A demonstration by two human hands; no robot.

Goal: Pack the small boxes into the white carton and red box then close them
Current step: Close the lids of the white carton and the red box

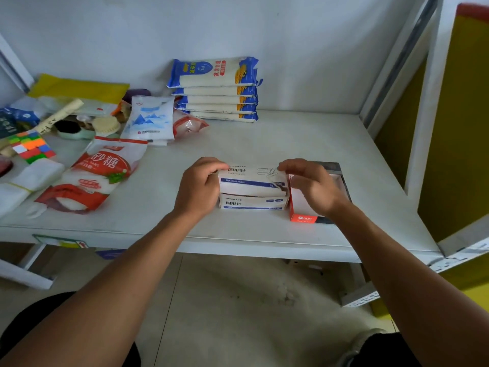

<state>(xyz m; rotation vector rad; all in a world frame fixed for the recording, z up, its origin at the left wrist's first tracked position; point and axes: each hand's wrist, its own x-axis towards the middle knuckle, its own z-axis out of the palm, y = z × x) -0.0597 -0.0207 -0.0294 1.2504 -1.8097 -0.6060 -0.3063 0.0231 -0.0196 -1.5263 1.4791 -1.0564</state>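
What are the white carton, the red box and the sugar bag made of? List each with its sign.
White carton: thin printed cardboard, matte; its lid flap bends and one corner looks torn.
Red box: paperboard, likely coated; crisp folded walls, plain white inside.
Sugar bag: glossy plastic film, partly see-through; it wrinkles and shows white contents.

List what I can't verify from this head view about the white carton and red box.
- White carton contents: hidden by its lid flap and the left hand.
- Red box inside: mostly covered by the right hand; small boxes in it cannot be told.
- Carton's right end: torn flap under the right fingers, closure unclear.
- Small print on both: too small.
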